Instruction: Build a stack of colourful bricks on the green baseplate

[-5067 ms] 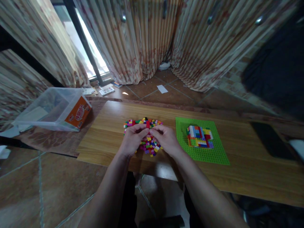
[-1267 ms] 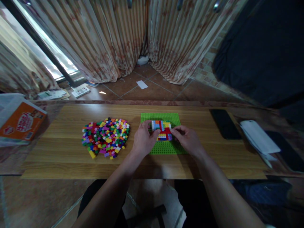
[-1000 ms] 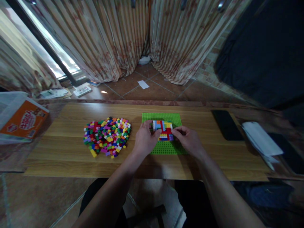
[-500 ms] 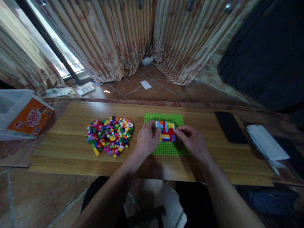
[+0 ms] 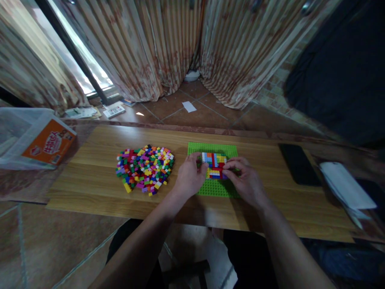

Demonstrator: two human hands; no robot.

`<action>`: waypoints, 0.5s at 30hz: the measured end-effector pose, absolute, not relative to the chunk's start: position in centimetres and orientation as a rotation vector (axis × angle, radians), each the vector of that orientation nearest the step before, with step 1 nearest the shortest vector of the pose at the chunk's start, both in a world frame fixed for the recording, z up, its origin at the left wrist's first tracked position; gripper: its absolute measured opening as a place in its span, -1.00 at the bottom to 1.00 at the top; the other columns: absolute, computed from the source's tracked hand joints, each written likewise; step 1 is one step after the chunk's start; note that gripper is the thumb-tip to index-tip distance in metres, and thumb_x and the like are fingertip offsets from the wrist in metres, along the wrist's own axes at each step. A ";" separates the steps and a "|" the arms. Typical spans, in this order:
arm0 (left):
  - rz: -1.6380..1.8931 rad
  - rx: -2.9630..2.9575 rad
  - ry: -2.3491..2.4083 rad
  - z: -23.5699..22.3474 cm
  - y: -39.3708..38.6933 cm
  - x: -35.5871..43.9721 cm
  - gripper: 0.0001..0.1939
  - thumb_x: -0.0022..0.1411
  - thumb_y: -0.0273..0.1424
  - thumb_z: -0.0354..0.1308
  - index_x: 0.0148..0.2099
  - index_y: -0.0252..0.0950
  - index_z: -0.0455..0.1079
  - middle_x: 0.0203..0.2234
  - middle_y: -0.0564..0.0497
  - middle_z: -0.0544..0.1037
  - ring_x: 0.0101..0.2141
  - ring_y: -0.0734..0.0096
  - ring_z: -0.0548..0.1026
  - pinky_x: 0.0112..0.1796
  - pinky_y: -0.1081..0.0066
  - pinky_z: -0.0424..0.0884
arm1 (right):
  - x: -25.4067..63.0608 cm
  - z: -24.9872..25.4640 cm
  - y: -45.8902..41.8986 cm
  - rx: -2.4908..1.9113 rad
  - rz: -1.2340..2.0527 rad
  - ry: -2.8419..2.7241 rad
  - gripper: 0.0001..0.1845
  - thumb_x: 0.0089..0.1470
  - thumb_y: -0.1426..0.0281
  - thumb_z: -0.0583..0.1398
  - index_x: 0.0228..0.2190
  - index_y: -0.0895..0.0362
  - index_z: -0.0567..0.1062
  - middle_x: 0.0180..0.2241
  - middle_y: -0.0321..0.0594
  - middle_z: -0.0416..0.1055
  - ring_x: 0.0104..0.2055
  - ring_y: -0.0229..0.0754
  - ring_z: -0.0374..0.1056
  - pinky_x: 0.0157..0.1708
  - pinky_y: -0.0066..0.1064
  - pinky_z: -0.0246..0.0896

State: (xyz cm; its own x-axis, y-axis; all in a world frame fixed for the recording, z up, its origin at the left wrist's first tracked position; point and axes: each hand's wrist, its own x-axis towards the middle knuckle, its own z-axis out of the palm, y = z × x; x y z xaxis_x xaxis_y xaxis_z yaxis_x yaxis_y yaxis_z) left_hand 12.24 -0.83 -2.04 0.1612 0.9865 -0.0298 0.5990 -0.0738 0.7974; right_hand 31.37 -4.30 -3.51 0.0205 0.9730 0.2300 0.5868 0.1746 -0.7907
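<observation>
A flat panel of multicoloured building bricks (image 5: 214,160) sits over the green studded baseplate (image 5: 215,191). Red strips cross it, among white, blue, orange and yellow bricks. My left hand (image 5: 191,175) grips the panel's left edge, thumb in front and fingers behind. At the right edge my right hand (image 5: 245,178) has thumb and forefinger closed together on the panel, covering its lower right corner. Whether a loose brick is between those fingertips is hidden. I cannot tell if the panel is pressed onto the baseplate. Left of my hands lies a heap of loose bricks (image 5: 147,166).
A wooden table (image 5: 99,160) carries everything. A clear plastic tub with an orange label (image 5: 49,142) stands at its left end. Toward the right lie a black phone-like slab (image 5: 299,164) and a white flat item (image 5: 345,184). Curtains (image 5: 135,52) hang beyond the table.
The whole view has shifted, so the table things appear slightly further right. My right hand's fingertips have moved inward over the panel's right edge. The left hand keeps its grip.
</observation>
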 end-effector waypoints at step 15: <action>0.695 1.779 1.512 -1.9 -0.9 12.3 -0.59 0.27 -0.37 0.11 0.14 -0.39 0.31 -0.08 -0.22 0.55 -0.18 0.20 0.54 -0.11 0.20 0.47 | 31.5 -3.3 -4.4 -1.505 0.627 -1.702 -0.89 0.11 0.27 0.25 -0.34 0.02 0.56 -0.13 -0.18 0.36 -0.06 -0.08 0.37 -0.04 -0.15 0.29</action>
